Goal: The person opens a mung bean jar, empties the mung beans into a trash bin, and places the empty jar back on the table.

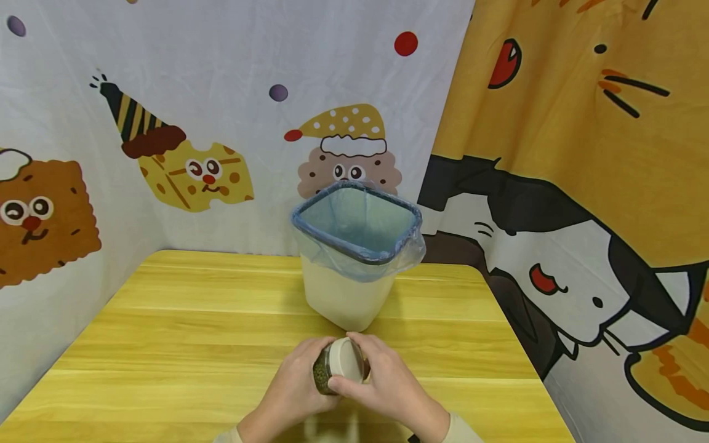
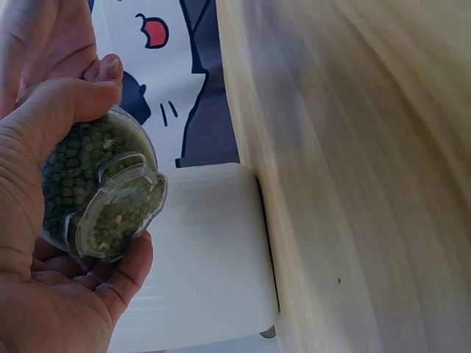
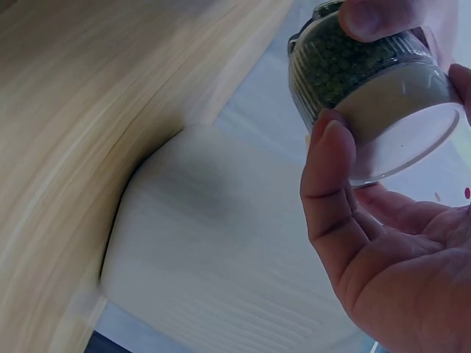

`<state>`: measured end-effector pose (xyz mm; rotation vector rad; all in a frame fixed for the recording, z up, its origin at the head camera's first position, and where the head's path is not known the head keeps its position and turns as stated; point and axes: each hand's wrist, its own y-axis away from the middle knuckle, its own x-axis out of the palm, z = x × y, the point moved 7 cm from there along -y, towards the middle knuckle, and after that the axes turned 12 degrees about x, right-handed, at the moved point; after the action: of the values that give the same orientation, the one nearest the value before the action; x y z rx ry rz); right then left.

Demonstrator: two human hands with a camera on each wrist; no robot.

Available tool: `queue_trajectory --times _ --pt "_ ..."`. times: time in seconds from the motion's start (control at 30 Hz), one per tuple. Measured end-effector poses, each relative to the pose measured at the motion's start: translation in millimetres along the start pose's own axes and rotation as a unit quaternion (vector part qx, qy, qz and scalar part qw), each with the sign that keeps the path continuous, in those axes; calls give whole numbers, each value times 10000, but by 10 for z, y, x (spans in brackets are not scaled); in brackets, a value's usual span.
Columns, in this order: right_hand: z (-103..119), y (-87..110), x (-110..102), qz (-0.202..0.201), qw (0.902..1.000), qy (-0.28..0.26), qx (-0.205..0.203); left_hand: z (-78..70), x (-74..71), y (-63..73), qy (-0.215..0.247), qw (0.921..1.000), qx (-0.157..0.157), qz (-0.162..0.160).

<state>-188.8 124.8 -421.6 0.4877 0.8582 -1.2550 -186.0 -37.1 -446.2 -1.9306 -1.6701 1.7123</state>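
Note:
A clear jar point(image 2: 77, 165) of small green pellets, with a whitish lid point(image 1: 347, 359), is held above the table between both hands. My left hand point(image 1: 301, 376) grips the jar's body, thumb on one side and fingers on the other in the left wrist view. With thumb and fingers my right hand point(image 1: 388, 378) holds the lid by its rim; in the right wrist view the lid point(image 3: 401, 110) sits on the jar and points down toward the right palm. The jar lies tilted on its side, its base toward the left wrist camera.
Just beyond the hands a white bin point(image 1: 343, 289) stands on the wooden table point(image 1: 194, 332). A thin bluish plastic bag point(image 1: 410, 252) lines it and folds over its dark rim. Cartoon-printed curtains point(image 1: 221, 55) hang behind the table and at its sides.

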Motion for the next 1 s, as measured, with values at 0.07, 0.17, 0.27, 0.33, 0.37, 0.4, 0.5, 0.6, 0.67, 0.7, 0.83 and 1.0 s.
queue_trajectory --times 0.07,0.17,0.27,0.33,0.37,0.4,0.5,0.6,0.67,0.7,0.83,1.0 --pt "13 4 -4 -62 9999 3 -116 -1 -2 4 -31 10000 -17 1" --pt "33 14 -12 -120 9994 34 -318 -1 -8 9 -48 10000 -57 -16" --pt "51 21 -13 -114 9988 45 -485 -3 -12 10 -41 10000 -87 -12" --pt "55 23 -11 -78 9986 33 -517 -1 -12 10 -5 9999 -139 3" --pt "57 23 -10 -61 9987 19 -515 3 -12 13 41 9998 -194 12" --pt "56 23 -10 -38 9987 -3 -502 8 -13 17 97 9996 -254 17" --pt "48 22 -14 50 9988 -128 -473 21 -23 24 314 9990 -327 -9" --pt "41 21 -13 173 9982 -261 -517 32 -37 25 511 9985 -192 -39" --pt "40 24 -10 240 9977 -288 -571 39 -44 22 564 9984 -42 -34" --pt "41 24 -7 274 9975 -290 -582 43 -46 20 573 9984 25 -25" --pt "48 30 -1 296 9975 -210 -607 59 -50 19 567 9983 138 -2" --pt "60 31 -4 304 9974 -173 -635 72 -58 23 727 9973 7 72"
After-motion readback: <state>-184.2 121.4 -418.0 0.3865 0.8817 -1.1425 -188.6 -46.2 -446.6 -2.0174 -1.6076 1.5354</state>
